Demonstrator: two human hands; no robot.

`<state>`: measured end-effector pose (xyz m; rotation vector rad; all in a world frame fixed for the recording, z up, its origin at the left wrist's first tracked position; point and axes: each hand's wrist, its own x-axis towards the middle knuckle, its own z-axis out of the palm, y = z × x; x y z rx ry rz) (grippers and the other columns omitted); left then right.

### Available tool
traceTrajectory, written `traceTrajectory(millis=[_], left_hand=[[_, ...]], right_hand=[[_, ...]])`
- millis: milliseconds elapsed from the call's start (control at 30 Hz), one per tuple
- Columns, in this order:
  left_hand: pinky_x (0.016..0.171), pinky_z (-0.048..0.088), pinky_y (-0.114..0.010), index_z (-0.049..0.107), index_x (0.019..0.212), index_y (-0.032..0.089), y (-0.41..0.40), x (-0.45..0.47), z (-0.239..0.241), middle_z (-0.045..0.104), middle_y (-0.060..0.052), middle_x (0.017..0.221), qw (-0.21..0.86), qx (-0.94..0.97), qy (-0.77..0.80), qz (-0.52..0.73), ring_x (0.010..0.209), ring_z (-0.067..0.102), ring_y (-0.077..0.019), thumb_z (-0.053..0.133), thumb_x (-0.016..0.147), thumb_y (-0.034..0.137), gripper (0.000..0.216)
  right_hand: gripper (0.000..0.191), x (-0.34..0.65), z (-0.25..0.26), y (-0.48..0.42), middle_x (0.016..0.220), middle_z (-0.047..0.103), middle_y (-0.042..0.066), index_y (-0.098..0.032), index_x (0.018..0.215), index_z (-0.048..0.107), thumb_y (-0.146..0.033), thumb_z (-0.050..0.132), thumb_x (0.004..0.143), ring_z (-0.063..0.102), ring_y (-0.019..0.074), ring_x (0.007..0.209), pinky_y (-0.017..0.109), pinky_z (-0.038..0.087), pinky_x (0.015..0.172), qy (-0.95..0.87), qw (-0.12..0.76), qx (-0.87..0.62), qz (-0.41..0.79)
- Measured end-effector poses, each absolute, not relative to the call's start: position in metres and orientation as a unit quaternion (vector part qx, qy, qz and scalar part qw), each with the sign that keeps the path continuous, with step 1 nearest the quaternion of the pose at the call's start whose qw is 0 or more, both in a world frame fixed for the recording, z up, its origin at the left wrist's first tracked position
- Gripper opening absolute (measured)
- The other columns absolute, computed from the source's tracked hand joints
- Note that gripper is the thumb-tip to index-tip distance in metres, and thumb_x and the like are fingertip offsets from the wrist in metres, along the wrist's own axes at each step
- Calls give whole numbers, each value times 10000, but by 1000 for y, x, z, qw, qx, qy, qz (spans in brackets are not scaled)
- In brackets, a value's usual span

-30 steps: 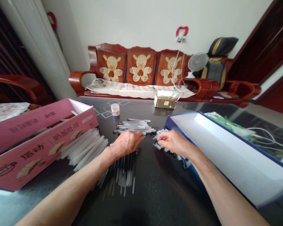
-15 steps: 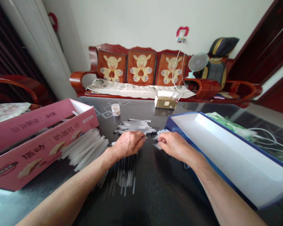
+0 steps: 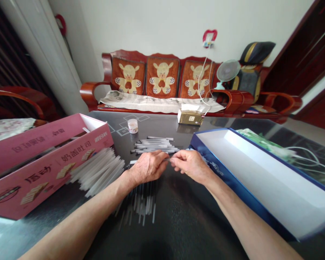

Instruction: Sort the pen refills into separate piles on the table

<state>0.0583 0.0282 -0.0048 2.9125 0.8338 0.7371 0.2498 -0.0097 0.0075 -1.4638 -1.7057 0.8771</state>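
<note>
My left hand (image 3: pixel 150 166) is closed above the middle of the dark table, its fingers wrapped round a slim pale pen tube (image 3: pixel 168 158) whose end shows past the fingertips. My right hand (image 3: pixel 191 165) pinches at that end; whatever small piece it holds is hidden. Behind the hands lies a pile of white pen tubes with dark ends (image 3: pixel 155 145). Thin translucent rods (image 3: pixel 144 204) are spread below my left wrist. More frosted tubes (image 3: pixel 100 171) are heaped at the left. Small clear pieces (image 3: pixel 204 159) lie behind my right hand, mostly covered.
A pink carton (image 3: pixel 54 159) stands at the left. On the right is a blue box (image 3: pixel 260 173) with a white inside. Toward the back are a small round tub (image 3: pixel 133 126) and a tissue box (image 3: pixel 191 117). A green-and-white plastic bag (image 3: pixel 262 144) lies beyond the blue box.
My right hand has moved left from the small clear pieces and now meets the fingertips of my left hand. The left hand has stayed nearly still.
</note>
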Motion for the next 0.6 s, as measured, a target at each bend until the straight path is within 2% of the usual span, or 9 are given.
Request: traceTrajectory(millis=[133, 233, 333, 433, 600], left_hand=[[587, 417, -219, 614, 1123, 270, 32, 50, 1, 651, -7, 803, -16, 928, 300, 221, 709, 626, -135, 381, 947, 393, 317], [536, 363, -210, 662, 1017, 277, 35, 46, 5, 635, -1, 746, -54, 914, 340, 214, 675, 614, -127, 359, 951, 409, 338], [517, 334, -214, 670, 950, 258, 34, 46, 6, 608, -2, 713, -85, 918, 330, 202, 664, 597, -132, 356, 949, 391, 341], [535, 354, -226, 660, 964, 253, 32, 48, 6, 588, -1, 714, -94, 929, 298, 199, 667, 583, -137, 354, 949, 392, 337], [655, 435, -263, 632, 1080, 224, 42, 38, 9, 596, -39, 818, -117, 937, 271, 188, 770, 573, -166, 363, 946, 329, 319]], right_hand=[[158, 267, 12, -6, 684, 692, 12, -184, 749, 636, -321, 571, 795, 624, 114, 569, 190, 465, 486, -655, 344, -559, 374], [135, 275, 16, -5, 663, 687, 10, -193, 741, 637, -298, 569, 793, 635, 138, 595, 216, 465, 531, -678, 337, -591, 277], [123, 264, 20, -12, 821, 722, 37, -202, 863, 671, -265, 595, 789, 667, 174, 749, 253, 477, 676, -730, 331, -577, 157], [154, 244, 24, -22, 901, 724, 52, -219, 929, 679, -239, 553, 842, 663, 188, 824, 270, 451, 748, -791, 285, -535, 86], [197, 243, 31, -28, 809, 708, 81, -201, 788, 682, -156, 500, 848, 652, 208, 784, 277, 406, 685, -793, 163, -587, 26]])
